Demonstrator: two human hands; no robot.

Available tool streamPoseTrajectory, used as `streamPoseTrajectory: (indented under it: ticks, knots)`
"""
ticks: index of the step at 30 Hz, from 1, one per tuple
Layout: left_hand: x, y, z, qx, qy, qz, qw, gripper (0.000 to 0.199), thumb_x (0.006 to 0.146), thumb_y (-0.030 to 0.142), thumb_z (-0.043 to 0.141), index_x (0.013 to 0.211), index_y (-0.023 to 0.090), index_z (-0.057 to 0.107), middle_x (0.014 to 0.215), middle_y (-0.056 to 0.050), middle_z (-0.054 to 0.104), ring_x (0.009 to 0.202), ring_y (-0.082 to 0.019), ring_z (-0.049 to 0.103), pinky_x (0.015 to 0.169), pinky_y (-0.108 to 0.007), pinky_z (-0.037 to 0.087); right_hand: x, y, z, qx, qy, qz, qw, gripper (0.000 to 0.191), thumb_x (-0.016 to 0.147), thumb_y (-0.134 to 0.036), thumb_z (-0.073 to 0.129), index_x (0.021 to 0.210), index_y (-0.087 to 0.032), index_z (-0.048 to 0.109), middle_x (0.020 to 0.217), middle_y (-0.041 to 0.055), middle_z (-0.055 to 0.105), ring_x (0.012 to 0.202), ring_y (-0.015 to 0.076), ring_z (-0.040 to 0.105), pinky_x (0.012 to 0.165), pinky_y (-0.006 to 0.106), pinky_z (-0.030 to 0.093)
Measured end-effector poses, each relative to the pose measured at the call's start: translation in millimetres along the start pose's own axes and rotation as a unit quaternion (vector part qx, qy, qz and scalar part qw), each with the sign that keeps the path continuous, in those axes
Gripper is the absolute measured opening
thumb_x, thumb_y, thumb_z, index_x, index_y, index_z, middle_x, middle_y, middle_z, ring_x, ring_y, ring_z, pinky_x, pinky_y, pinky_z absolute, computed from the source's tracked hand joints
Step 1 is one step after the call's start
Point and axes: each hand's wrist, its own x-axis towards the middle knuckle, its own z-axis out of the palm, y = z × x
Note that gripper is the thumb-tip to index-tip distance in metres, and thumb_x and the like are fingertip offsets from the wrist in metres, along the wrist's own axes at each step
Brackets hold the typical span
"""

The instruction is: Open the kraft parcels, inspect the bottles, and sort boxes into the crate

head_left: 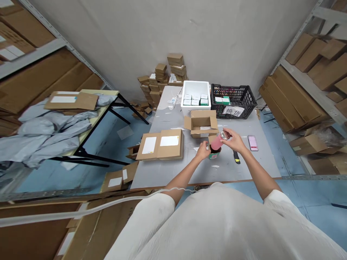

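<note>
Head view: R hand (235,142) grips pink bottle (216,143) near its silver top, tilted, base at mouth of green box (214,156) toward counter's (176,172) front edge. L hand (202,151) touches box's L side, prob. steadying it; can't tell if pinched. Cutter (236,157) R of box, prob. for easy reach.

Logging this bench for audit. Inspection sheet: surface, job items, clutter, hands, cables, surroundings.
Surface: grey table, paper scraps on it.
Job items: pink bottle, tilted, base at the mouth of a green box; open carton behind.
Clutter: cutter and phone to the right.
Hands: right hand grips the bottle near its silvery cap; left hand against the box.
Cables: white cable crosses the foreground; apparent power strip at the table's far left.
Surroundings: cartons on shelving both sides; second table with grey bags at left.
</note>
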Motion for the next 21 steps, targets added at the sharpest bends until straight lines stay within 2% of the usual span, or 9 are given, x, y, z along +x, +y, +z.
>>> streamPoseTrajectory:
  ticks: [5, 11, 17, 21]
  knots:
    - [0.5, -9.8, 0.1, -0.007, -0.003, -0.009, 1.000, 0.053, 0.081, 0.003, 0.069, 0.130, 0.021, 0.060, 0.126, -0.011, 0.069, 0.115, -0.025, 0.069, 0.098, -0.034, 0.054, -6.8, 5.2, 12.9, -0.036, -0.021, -0.056, 0.998, 0.064, 0.086, -0.037, 0.083, 0.147, -0.028, 0.066, 0.145, 0.0103, 0.070, 0.131, 0.0323, 0.065, 0.114, 0.052, 0.054]
    - [1.9, -13.9, 1.7, -0.024, 0.009, -0.014, 1.000, 0.053, 0.076, 0.004, 0.075, 0.126, 0.020, 0.066, 0.114, -0.010, 0.073, 0.111, -0.028, 0.070, 0.092, -0.034, 0.055, -13.2, -3.9, 30.6, -0.062, -0.045, -0.087, 0.993, 0.066, 0.089, -0.037, 0.081, 0.151, -0.029, 0.062, 0.147, 0.0105, 0.067, 0.135, 0.0332, 0.061, 0.115, 0.054, 0.052]
    - [2.5, -17.7, 6.6, -0.085, 0.028, -0.046, 0.995, 0.048, 0.073, 0.013, 0.084, 0.117, 0.019, 0.066, 0.108, -0.008, 0.074, 0.094, -0.024, 0.072, 0.081, -0.032, 0.056, -20.8, -3.8, 37.8, -0.092, -0.096, -0.150, 0.980, 0.062, 0.093, -0.041, 0.080, 0.152, -0.030, 0.062, 0.145, 0.0118, 0.068, 0.132, 0.0331, 0.063, 0.112, 0.052, 0.053]
    - [1.3, -19.6, 7.1, -0.101, 0.038, -0.041, 0.993, 0.045, 0.072, 0.019, 0.088, 0.111, 0.021, 0.067, 0.104, -0.006, 0.075, 0.096, -0.024, 0.072, 0.086, -0.033, 0.056, -24.6, 12.1, 46.4, -0.121, -0.104, -0.124, 0.979, 0.065, 0.088, -0.041, 0.085, 0.148, -0.027, 0.064, 0.143, 0.0128, 0.069, 0.130, 0.0350, 0.063, 0.111, 0.052, 0.051]
